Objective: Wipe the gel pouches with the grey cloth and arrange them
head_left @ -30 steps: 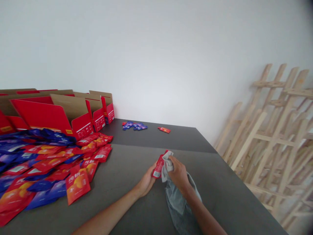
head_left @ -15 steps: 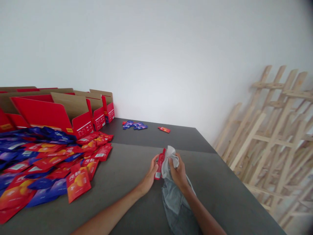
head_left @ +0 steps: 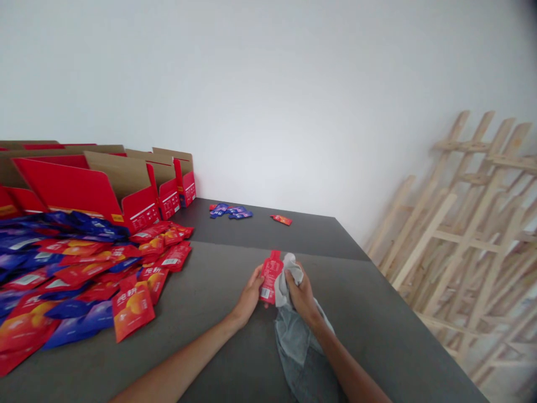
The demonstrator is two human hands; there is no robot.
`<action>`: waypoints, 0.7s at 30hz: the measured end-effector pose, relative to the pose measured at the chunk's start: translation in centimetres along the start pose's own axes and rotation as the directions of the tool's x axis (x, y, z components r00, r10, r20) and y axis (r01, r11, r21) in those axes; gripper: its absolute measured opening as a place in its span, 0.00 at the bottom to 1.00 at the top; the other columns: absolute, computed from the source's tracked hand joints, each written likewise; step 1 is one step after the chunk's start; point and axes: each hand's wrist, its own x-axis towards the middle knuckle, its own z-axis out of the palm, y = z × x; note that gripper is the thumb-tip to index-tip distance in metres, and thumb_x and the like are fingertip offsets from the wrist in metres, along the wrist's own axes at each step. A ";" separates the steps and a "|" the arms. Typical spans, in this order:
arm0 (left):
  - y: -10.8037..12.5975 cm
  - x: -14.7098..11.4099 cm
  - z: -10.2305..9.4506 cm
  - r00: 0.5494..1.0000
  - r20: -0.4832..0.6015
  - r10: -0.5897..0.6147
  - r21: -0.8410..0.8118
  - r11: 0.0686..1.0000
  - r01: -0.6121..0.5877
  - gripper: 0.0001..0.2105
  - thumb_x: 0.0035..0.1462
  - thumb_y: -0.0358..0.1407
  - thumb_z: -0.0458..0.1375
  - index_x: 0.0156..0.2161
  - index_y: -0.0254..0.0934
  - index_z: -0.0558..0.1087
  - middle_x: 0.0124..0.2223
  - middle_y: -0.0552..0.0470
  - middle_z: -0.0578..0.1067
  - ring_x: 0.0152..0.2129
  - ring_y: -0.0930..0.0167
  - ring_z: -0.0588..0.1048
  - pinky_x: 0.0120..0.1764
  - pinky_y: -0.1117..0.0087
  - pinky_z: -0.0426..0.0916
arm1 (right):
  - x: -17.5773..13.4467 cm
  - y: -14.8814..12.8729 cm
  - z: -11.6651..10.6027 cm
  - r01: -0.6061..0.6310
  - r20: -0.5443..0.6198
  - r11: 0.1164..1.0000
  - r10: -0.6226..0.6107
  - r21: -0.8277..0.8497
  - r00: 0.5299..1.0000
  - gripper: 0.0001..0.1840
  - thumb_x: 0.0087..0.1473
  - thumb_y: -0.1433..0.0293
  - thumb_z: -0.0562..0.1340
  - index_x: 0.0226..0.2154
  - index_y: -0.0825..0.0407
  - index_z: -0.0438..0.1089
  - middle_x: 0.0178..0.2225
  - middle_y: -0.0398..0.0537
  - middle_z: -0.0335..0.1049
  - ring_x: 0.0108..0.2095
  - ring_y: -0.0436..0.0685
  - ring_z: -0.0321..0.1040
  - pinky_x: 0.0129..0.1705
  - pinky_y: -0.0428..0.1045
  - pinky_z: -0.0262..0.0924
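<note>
Near the middle of the dark table, my left hand is closed on the left side of a red pouch. The pouch stands nearly upright, its printed face with a white barcode towards me. My right hand grips a bunched grey cloth against the pouch's right edge. The lower part of the cloth hangs down under my right forearm. To the left lies a pile of red and blue pouches, the nearest a red pouch with orange fruit on it.
Open red cardboard boxes stand behind the pile at the left. Several blue pouches and one small red pouch lie at the table's far side, by the white wall. Wooden frames lean at the right.
The pouch has turned so that its broad printed face shows instead of a narrow side. My left hand has moved slightly left with it, and the cloth stays at its right edge.
</note>
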 end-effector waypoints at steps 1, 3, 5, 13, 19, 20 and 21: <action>-0.1 -0.1 0.0 0.999 0.030 -0.022 0.005 1.000 0.022 0.29 0.60 0.51 0.57 0.63 0.41 0.66 0.35 0.51 0.79 0.31 0.64 0.77 0.45 0.61 0.70 | -0.1 0.0 0.1 0.008 0.025 1.000 -0.008 0.003 1.000 0.15 0.65 0.57 0.56 0.44 0.50 0.68 0.37 0.48 0.74 0.38 0.56 0.72 0.44 0.50 0.68; -0.2 -0.6 0.1 0.996 0.089 -0.007 0.002 1.000 0.007 0.29 0.60 0.51 0.58 0.63 0.40 0.67 0.41 0.47 0.80 0.43 0.61 0.77 0.54 0.60 0.66 | -0.3 0.1 0.3 0.039 0.086 0.999 -0.040 0.014 0.995 0.14 0.64 0.58 0.57 0.44 0.49 0.69 0.38 0.48 0.74 0.39 0.57 0.72 0.46 0.50 0.68; 0.1 -1.2 0.1 0.989 0.140 0.044 -0.036 0.999 -0.040 0.27 0.59 0.48 0.61 0.61 0.39 0.71 0.54 0.44 0.76 0.59 0.60 0.67 0.63 0.63 0.55 | -0.5 0.1 0.5 0.070 0.150 0.997 -0.073 0.027 0.986 0.12 0.64 0.59 0.57 0.42 0.49 0.69 0.36 0.46 0.74 0.38 0.56 0.72 0.45 0.50 0.69; 2.0 -1.6 -0.3 0.977 0.037 0.208 0.152 0.966 -0.211 0.19 0.62 0.48 0.57 0.53 0.40 0.77 0.54 0.45 0.74 0.60 0.59 0.63 0.66 0.63 0.45 | -1.3 -0.8 0.9 0.123 0.372 0.990 -0.089 -0.067 0.924 0.13 0.60 0.60 0.59 0.44 0.48 0.71 0.38 0.47 0.75 0.43 0.60 0.72 0.49 0.53 0.67; 3.1 -3.2 1.2 0.899 0.342 0.273 0.379 0.836 -0.398 0.20 0.65 0.47 0.53 0.56 0.43 0.75 0.43 0.45 0.73 0.42 0.61 0.68 0.53 0.63 0.60 | 0.1 -0.9 -0.2 0.051 0.005 0.999 -0.051 -0.009 0.999 0.12 0.64 0.59 0.57 0.41 0.50 0.67 0.33 0.46 0.71 0.35 0.56 0.69 0.40 0.49 0.66; 3.1 -3.4 1.4 0.890 0.369 0.269 0.373 0.834 -0.407 0.20 0.65 0.47 0.53 0.56 0.42 0.75 0.42 0.45 0.73 0.41 0.62 0.68 0.52 0.63 0.61 | 0.3 -0.8 -0.4 0.041 -0.043 0.999 -0.041 0.011 0.998 0.12 0.63 0.59 0.57 0.41 0.51 0.67 0.33 0.45 0.71 0.33 0.55 0.68 0.39 0.49 0.66; 3.1 -3.6 1.6 0.885 0.382 0.265 0.364 0.837 -0.408 0.20 0.65 0.47 0.53 0.55 0.41 0.76 0.41 0.46 0.73 0.40 0.62 0.68 0.51 0.63 0.61 | 0.3 -0.8 -0.5 0.035 -0.063 0.999 -0.033 0.024 0.997 0.12 0.63 0.59 0.57 0.40 0.51 0.67 0.32 0.45 0.70 0.32 0.54 0.68 0.37 0.48 0.65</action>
